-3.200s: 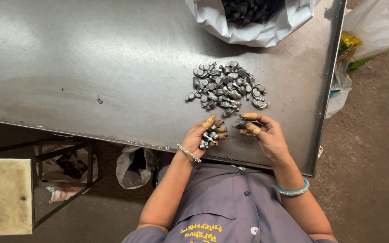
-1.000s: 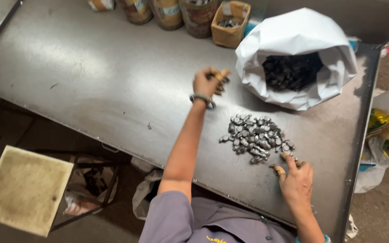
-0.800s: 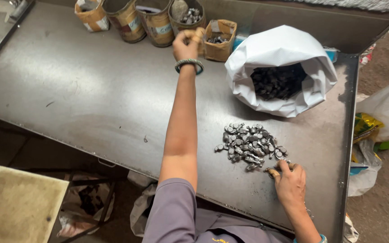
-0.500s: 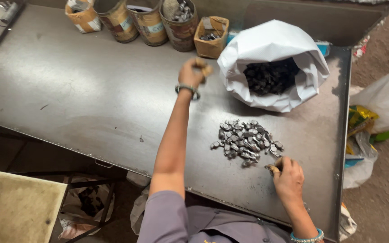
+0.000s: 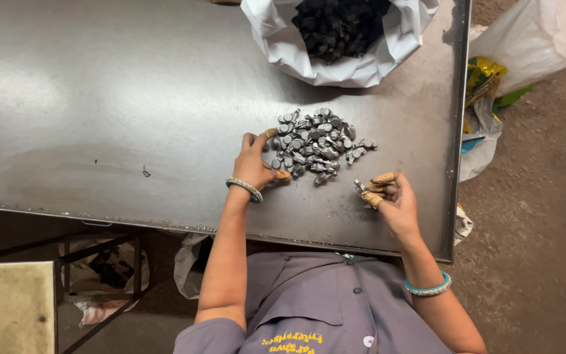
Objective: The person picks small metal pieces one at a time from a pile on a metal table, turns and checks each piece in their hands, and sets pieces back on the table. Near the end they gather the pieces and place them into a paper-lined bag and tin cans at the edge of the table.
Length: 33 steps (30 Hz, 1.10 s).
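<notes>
Left hand [image 5: 255, 162] came back from the cans, fingers spread open on the pile [image 5: 319, 141]; right hand [image 5: 388, 196] pinched one part [image 5: 359, 187]

A pile of small metal parts [image 5: 319, 143] is lying on the metal table [image 5: 113, 111], between the left hand [image 5: 257, 160] and right hand [image 5: 391, 200]. Behind it, an open sack [image 5: 361, 65] is sitting at the table's far edge, with other bags [image 5: 525, 46] lying on the floor to the right.
</notes>
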Each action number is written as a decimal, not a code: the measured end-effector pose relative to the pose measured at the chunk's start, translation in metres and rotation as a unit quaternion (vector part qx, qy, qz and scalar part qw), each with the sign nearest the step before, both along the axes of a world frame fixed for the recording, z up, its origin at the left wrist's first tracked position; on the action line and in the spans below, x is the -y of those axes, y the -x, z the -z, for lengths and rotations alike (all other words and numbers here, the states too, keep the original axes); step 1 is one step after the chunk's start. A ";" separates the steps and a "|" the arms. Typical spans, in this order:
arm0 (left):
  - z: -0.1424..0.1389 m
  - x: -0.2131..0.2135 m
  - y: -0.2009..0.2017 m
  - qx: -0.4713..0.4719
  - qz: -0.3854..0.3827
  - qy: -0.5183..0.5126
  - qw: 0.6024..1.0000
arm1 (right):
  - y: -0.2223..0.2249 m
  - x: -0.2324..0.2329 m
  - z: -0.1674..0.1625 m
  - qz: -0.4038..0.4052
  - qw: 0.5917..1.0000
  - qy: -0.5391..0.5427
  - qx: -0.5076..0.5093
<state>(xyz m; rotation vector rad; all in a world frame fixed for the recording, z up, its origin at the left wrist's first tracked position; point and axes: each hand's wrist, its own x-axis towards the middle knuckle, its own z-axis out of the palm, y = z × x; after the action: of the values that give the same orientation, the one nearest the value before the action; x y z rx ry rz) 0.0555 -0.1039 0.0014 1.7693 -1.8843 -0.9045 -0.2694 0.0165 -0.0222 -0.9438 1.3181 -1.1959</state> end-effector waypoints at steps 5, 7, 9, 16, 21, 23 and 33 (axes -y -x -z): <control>0.004 -0.023 0.019 -0.012 0.007 0.028 1.000 | 0.014 -0.009 0.007 -0.026 0.964 -0.110 0.239; 0.003 -0.034 0.026 -0.062 -0.010 -0.013 0.998 | 0.018 -0.011 0.009 -0.023 0.950 -0.141 0.276; 0.002 -0.044 0.036 -0.105 -0.014 -0.018 0.994 | 0.022 -0.012 0.010 -0.020 0.943 -0.157 0.293; -0.005 -0.081 0.078 -0.270 -0.080 -0.023 0.959 | 0.027 -0.016 0.007 -0.035 0.953 -0.155 0.258; -0.005 -0.100 0.096 -0.275 -0.125 -0.004 0.953 | -0.001 -0.012 -0.017 -0.075 0.975 -0.132 0.161; 0.004 -0.102 0.101 -0.408 -0.141 -0.098 0.897 | -0.016 -0.007 -0.032 -0.138 0.981 -0.077 0.113; 0.031 -0.097 0.081 -0.609 -0.190 -0.292 0.713 | -0.055 0.041 -0.049 -0.056 0.835 0.229 -0.497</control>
<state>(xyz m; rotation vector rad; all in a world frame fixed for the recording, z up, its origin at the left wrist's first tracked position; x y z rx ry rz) -0.0260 -0.0070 -0.0296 1.1002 -0.3579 -1.9339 -0.2139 -0.0249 0.0269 -2.1566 1.7361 -0.9383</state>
